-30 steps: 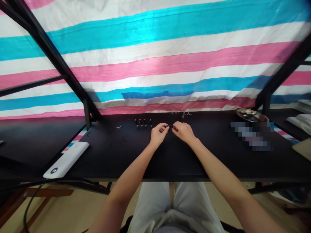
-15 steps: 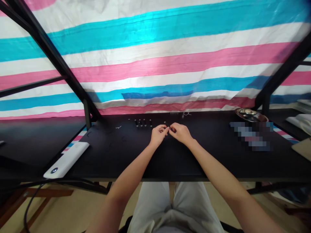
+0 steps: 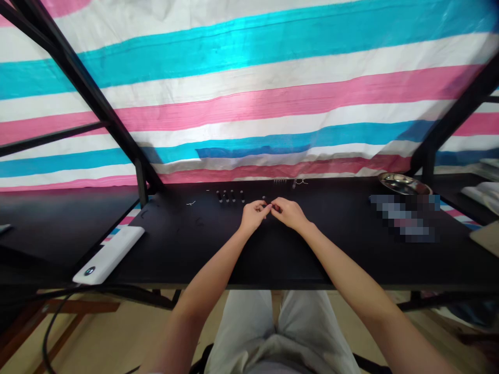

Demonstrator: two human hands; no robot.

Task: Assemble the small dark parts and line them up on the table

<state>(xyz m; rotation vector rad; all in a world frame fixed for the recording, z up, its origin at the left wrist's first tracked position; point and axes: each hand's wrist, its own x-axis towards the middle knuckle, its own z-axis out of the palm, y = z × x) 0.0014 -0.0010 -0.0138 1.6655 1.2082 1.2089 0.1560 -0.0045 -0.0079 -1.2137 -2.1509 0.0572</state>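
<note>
My left hand (image 3: 253, 215) and my right hand (image 3: 289, 212) meet over the middle of the black table (image 3: 218, 249), fingertips pinched together on a tiny dark part I cannot make out. Just behind them to the left stands a short row of small black upright pieces (image 3: 231, 197). One more small dark piece (image 3: 264, 198) stands right behind my fingers. A cluster of small pins (image 3: 279, 182) lies further back near the table's far edge.
A white power bank (image 3: 108, 254) lies at the table's left front corner with a cable hanging below. A metal bowl (image 3: 401, 183) sits at the back right. Black frame posts (image 3: 139, 182) rise on both sides. A striped tarp (image 3: 249, 93) hangs behind.
My hands have drawn slightly closer together and a little toward the far side; the dark part seen between the fingertips a second ago is now hidden by them.
</note>
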